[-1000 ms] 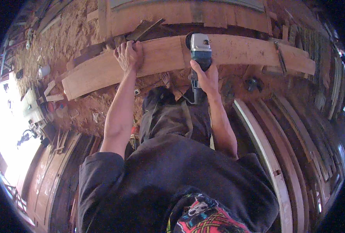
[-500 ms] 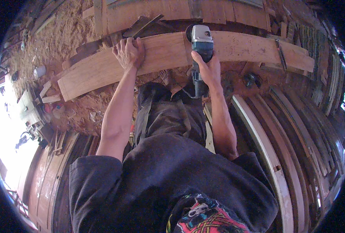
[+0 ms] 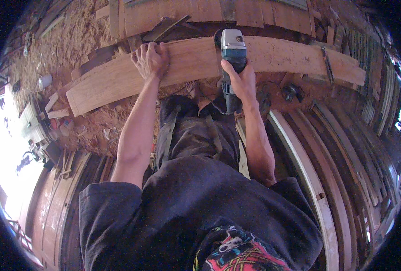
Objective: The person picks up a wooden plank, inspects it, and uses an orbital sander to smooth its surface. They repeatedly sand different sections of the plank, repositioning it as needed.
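A long wooden plank (image 3: 189,58) lies across in front of me, bowed by the lens. My left hand (image 3: 151,61) rests on it left of the middle, fingers spread and bent at its far edge. My right hand (image 3: 242,79) is wrapped round the body of an angle grinder (image 3: 233,52), teal with a silver head. The grinder is over the plank, its head pointing away from me. A dark disc (image 3: 218,39) shows at the left side of the head; its contact with the wood is hard to make out.
A dark narrow bar (image 3: 327,64) lies across the plank's right part. Dark offcuts (image 3: 166,29) are beyond its far edge. Long boards (image 3: 306,176) stand at my right, more timber (image 3: 51,203) at lower left. Another dark power tool (image 3: 292,92) sits on the dusty ground.
The grinder and my right hand have shifted very slightly left. My left hand stays at the same place on the plank.
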{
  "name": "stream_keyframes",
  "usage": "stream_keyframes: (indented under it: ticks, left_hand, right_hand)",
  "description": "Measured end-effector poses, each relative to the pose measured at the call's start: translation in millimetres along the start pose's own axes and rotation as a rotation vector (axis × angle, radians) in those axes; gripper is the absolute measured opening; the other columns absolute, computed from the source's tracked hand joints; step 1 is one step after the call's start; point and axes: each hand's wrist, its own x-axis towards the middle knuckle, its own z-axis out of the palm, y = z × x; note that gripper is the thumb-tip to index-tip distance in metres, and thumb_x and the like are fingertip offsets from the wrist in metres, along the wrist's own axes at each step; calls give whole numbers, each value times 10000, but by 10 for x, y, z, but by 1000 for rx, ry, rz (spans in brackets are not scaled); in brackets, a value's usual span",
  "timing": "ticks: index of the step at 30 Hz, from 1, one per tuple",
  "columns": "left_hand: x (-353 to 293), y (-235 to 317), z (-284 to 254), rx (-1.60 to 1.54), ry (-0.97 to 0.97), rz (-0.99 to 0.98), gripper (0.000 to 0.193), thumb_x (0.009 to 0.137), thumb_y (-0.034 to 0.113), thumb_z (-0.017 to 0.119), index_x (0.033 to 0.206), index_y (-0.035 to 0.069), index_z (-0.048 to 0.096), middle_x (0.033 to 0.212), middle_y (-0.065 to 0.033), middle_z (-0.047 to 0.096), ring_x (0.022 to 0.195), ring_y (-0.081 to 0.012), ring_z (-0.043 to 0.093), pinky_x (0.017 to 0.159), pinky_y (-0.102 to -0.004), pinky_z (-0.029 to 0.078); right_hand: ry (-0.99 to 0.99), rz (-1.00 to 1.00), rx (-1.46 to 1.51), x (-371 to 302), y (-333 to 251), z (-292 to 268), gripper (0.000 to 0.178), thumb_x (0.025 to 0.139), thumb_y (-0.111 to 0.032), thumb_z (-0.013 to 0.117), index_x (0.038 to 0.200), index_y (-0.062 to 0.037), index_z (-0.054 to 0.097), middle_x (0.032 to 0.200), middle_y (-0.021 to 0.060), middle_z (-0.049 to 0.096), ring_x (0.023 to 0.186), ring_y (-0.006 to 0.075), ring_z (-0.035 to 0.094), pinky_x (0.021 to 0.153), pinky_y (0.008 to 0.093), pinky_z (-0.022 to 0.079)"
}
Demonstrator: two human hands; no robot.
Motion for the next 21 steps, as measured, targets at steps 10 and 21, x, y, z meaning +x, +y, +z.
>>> stream_keyframes:
  ticks: [10,21]
  left_hand:
    - [28,-38,59,-26,0,9,376,967,444,596,1048,103,734,1154,-95,707,1176,-286,607,1112,-490,321]
    - [88,51,-135,8,-15,-10,397,967,463,581,1054,110,739,1137,-123,701,1167,-326,602,1134,-508,317]
  right_hand:
    - [-51,0,-31,110,46,75,595,844,-486,814,1110,24,663,888,124,724,783,246,704,731,398,553]
    - [47,-12,-73,122,43,-117,604,853,-485,818,1129,24,647,886,113,722,755,209,710,689,369,566]
